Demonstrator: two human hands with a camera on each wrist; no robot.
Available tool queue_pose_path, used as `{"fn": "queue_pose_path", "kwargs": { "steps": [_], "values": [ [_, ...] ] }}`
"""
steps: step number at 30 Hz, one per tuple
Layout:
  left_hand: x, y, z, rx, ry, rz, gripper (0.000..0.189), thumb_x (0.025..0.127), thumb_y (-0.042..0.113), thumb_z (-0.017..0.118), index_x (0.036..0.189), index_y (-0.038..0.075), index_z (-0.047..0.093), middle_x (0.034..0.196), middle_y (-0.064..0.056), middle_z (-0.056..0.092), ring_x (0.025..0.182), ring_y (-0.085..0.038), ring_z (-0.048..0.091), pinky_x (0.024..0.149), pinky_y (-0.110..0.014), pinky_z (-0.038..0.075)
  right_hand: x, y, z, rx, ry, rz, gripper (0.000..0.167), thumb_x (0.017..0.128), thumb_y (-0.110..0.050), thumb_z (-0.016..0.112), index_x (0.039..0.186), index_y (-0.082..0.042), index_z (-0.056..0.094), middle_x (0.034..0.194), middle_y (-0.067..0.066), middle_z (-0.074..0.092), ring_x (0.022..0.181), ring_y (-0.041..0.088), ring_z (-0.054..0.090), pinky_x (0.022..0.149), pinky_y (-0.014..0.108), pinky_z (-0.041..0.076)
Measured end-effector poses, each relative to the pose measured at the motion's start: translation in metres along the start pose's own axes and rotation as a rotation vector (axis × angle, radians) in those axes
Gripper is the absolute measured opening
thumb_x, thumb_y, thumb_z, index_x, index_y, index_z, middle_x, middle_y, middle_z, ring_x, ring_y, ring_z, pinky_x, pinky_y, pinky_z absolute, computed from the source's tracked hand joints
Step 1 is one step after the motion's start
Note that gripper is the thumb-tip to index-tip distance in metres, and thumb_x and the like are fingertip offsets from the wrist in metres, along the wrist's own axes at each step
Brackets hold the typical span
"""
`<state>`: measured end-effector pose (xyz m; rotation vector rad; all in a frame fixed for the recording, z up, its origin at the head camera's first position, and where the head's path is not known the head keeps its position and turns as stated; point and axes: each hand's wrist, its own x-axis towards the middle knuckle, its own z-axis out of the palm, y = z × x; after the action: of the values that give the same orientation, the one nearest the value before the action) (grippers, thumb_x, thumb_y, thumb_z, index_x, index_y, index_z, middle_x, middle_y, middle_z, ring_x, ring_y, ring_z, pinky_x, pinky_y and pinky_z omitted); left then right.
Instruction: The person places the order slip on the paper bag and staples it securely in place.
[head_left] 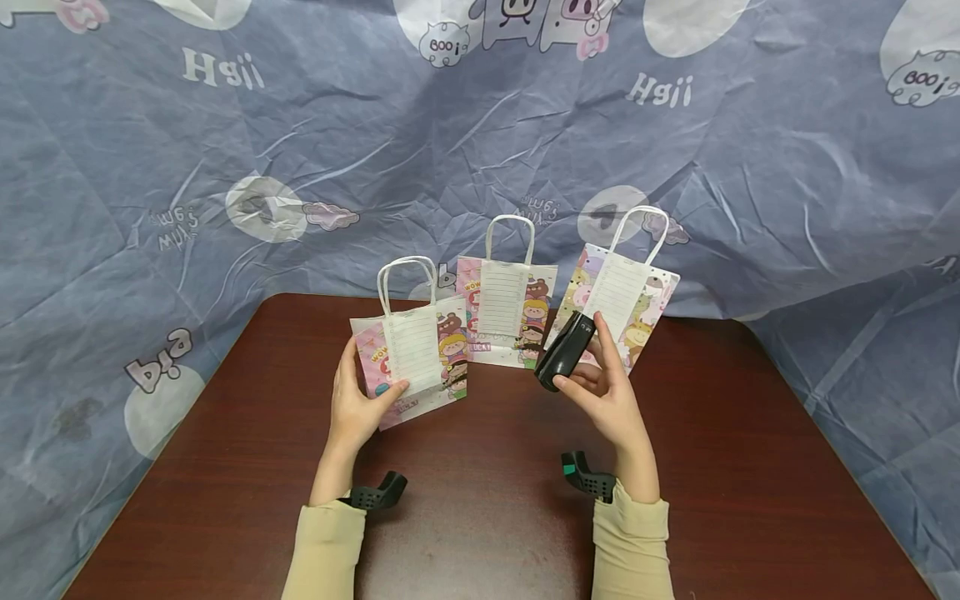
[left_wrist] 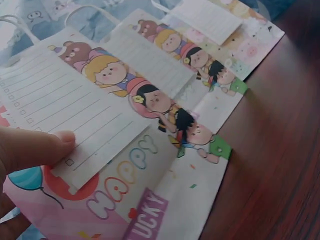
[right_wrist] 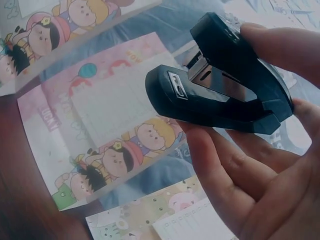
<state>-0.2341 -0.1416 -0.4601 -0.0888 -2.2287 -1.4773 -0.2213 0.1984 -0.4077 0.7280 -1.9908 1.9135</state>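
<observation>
My left hand (head_left: 354, 412) grips a pink cartoon paper gift bag (head_left: 452, 327) at its left side, thumb on the front and fingers behind. A lined white paper slip (head_left: 415, 346) lies on the front of this bag, and in the left wrist view my thumb (left_wrist: 60, 142) presses on the slip's edge. My right hand (head_left: 617, 408) holds a black stapler (head_left: 566, 352) between thumb and fingers, tilted in the air in front of the right-hand bag. From the right wrist view, the stapler's jaws stand apart with no paper between them.
A matching pink bag (head_left: 537, 312) with a lined slip (head_left: 501, 300) stands at the middle back. To its right leans an animal-print bag (head_left: 647, 329), also with a slip (head_left: 617, 292). All three have white handles. Behind the brown table (head_left: 480, 500) hangs a blue-grey printed cloth (head_left: 420, 142).
</observation>
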Motion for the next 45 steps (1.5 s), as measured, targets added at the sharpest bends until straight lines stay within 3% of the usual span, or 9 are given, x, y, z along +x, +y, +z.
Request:
{"fn": "queue_pose_path", "kwargs": {
  "steps": [9,16,22,29,39,45],
  "values": [
    [0.0,-0.013,0.001,-0.034,0.131,0.054,0.097,0.074,0.014,0.079,0.148,0.005,0.019,0.138,-0.019,0.035,0.12,-0.03,0.037,0.096,-0.046,0.034,-0.002,0.011,-0.005,0.003,0.025,0.026,0.097,0.073,0.024,0.063,0.151,-0.015,0.019,0.127,0.026,0.043,0.092,0.015,0.063,0.077,0.027,0.052],
    [-0.002,-0.016,0.005,-0.041,0.194,0.021,0.089,0.076,0.015,0.078,0.146,0.005,0.024,0.136,-0.018,0.037,0.119,-0.03,0.043,0.096,-0.045,0.037,-0.004,0.019,-0.01,-0.016,0.042,0.07,0.095,0.074,0.022,0.064,0.15,-0.014,0.02,0.124,0.026,0.045,0.091,0.016,0.064,0.079,0.029,0.052],
    [-0.003,-0.023,0.011,0.008,0.26,0.002,0.083,0.076,0.015,0.078,0.143,0.004,0.031,0.13,-0.019,0.042,0.112,-0.033,0.047,0.091,-0.046,0.04,-0.004,0.025,-0.013,-0.039,0.031,0.139,0.094,0.075,0.019,0.066,0.15,-0.014,0.02,0.126,0.028,0.045,0.091,0.014,0.064,0.078,0.026,0.052],
    [-0.006,-0.033,0.016,0.089,0.283,-0.018,0.08,0.076,0.018,0.077,0.141,0.003,0.034,0.126,-0.02,0.045,0.108,-0.032,0.05,0.085,-0.043,0.041,-0.008,0.037,-0.019,-0.04,-0.007,0.184,0.092,0.075,0.017,0.067,0.149,-0.015,0.023,0.133,0.031,0.038,0.092,0.013,0.063,0.075,0.026,0.053],
    [-0.006,-0.044,0.022,0.19,0.285,-0.003,0.073,0.078,0.024,0.075,0.137,0.001,0.039,0.131,-0.02,0.044,0.118,-0.036,0.042,0.096,-0.049,0.033,-0.02,0.052,-0.032,-0.072,-0.052,0.298,0.091,0.078,0.01,0.07,0.149,-0.018,0.021,0.138,0.027,0.032,0.1,0.027,0.06,0.072,0.028,0.053],
    [-0.005,-0.047,0.024,0.214,0.287,0.008,0.065,0.079,0.026,0.074,0.131,0.0,0.044,0.128,-0.02,0.045,0.117,-0.037,0.042,0.096,-0.049,0.032,-0.025,0.059,-0.037,-0.067,-0.072,0.346,0.091,0.076,0.01,0.071,0.148,-0.016,0.021,0.131,0.028,0.037,0.098,0.03,0.061,0.071,0.028,0.052]
  ]
}}
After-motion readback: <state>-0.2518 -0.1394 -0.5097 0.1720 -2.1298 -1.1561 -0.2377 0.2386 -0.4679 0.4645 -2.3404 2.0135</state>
